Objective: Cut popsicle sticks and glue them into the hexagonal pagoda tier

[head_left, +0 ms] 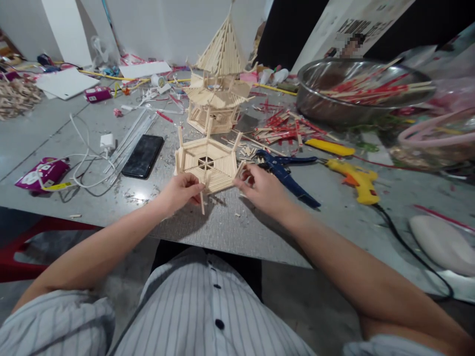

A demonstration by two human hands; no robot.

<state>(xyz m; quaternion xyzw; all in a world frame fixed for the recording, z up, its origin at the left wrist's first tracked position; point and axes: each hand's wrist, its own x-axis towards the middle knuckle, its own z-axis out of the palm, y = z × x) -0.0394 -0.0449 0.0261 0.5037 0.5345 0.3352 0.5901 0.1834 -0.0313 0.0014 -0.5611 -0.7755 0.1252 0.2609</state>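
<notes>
In front of me on the table lies a hexagonal piece made of wooden sticks (218, 180), with short upright posts at its corners and a spoked round hole in the middle. My left hand (181, 192) is at its near-left edge, closed in a pinch on a short wooden stick (203, 203) that points down. At the near-right corner, the thumb and fingers of my right hand (261, 190) are closed around a corner post (240, 170). Behind the piece stands a tiered stick pavilion (218, 91) with a pointed roof.
Blue cutters (285, 173), a yellow glue gun (358, 180) and a yellow-handled knife (330, 147) lie to the right. A steel basin (334, 106) holds wrapped chopsticks; more lie before it. Leftward are a phone (143, 155), glue sticks (135, 133), a white charger (107, 142) and a purple packet (42, 175).
</notes>
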